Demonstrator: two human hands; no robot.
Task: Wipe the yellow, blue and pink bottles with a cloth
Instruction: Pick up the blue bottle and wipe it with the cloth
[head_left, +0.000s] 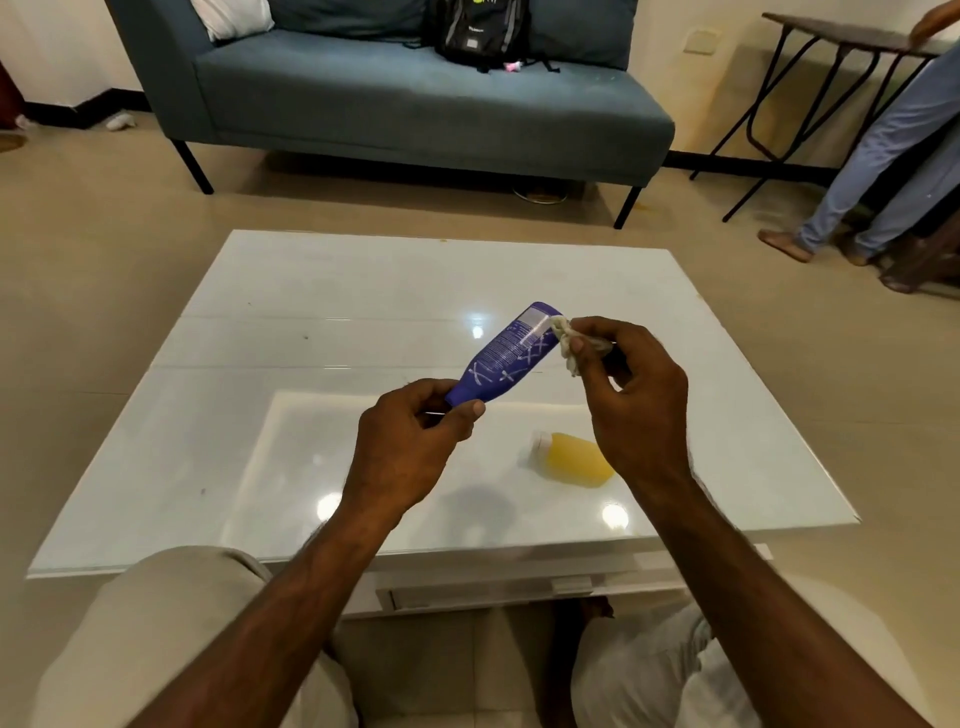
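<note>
Contact is made between a cloth (569, 345) and a blue bottle (506, 356) in the air above a glossy white tabletop (260, 415). The blue bottle is held over the middle of the tabletop, tilted so that its upper end points up and to the right. Its lower end is enclosed by the left hand (410, 447), whose grip is closed around it with the thumb laid across the front; whether the cap sits at that end cannot be told. The cloth, small, crumpled and off-white, is pinched in the grip of the right hand (634, 405) between thumb and fingertips, and is pressed against the upper end of the blue bottle.

A yellow bottle (576, 460) with a pale cap is laid on its side on the tabletop, near the front right, partly hidden by the right wrist and touched by neither hand. Ceiling lights are reflected in the tabletop.

Beyond the tabletop a blue-grey sofa (415, 104) is set against the wall, and a black backpack (480, 31) is propped on its seat. At the far right a dark folding table (852, 36) on black legs is seen, with the legs of another person (883, 145) in light blue trousers beside it.
</note>
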